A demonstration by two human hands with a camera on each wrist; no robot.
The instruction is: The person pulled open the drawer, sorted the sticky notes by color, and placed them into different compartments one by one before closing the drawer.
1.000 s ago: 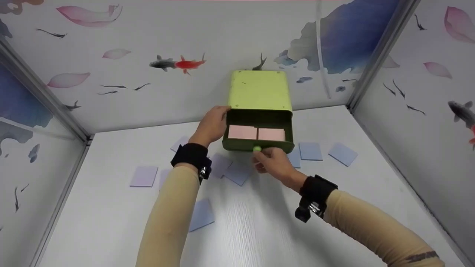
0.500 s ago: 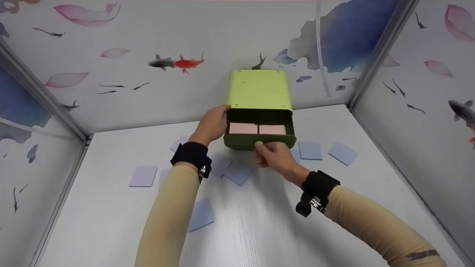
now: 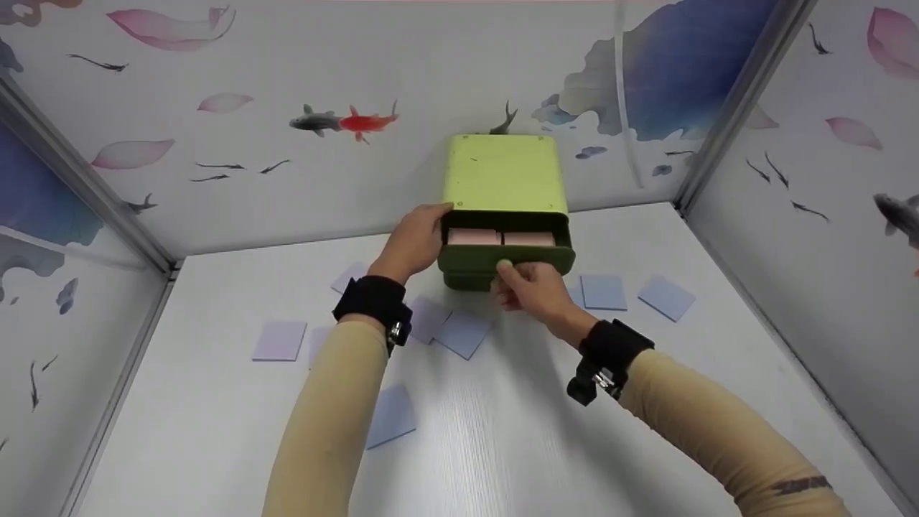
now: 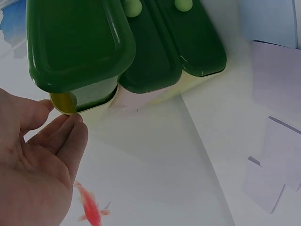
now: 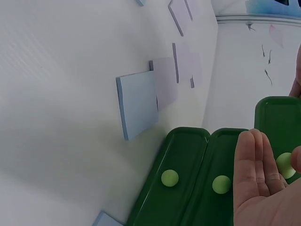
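A lime-green drawer cabinet (image 3: 506, 172) stands against the back wall, its top drawer (image 3: 467, 261) partly pulled out. Two pink stacks of square cards (image 3: 474, 237) lie side by side inside that drawer. My left hand (image 3: 413, 240) holds the cabinet at its upper left front edge, thumb and fingers meeting there in the left wrist view. At the drawer's dark green front, my right hand (image 3: 533, 291) has the round green knob (image 5: 283, 165) between thumb and fingers. In the right wrist view, the two lower drawers (image 5: 190, 150) sit closed, each with its own knob.
Flat lilac cards (image 3: 279, 340) and blue cards (image 3: 603, 292) are scattered on the white table (image 3: 488, 445), several of them around the cabinet. One blue card (image 3: 391, 416) lies nearer, beside my left forearm. Patterned white walls (image 3: 237, 136) enclose the table at the back and sides.
The top drawer has slid further into the cabinet, my right hand moving with it, so less of the pink cards shows. My left hand stays at the cabinet's edge.
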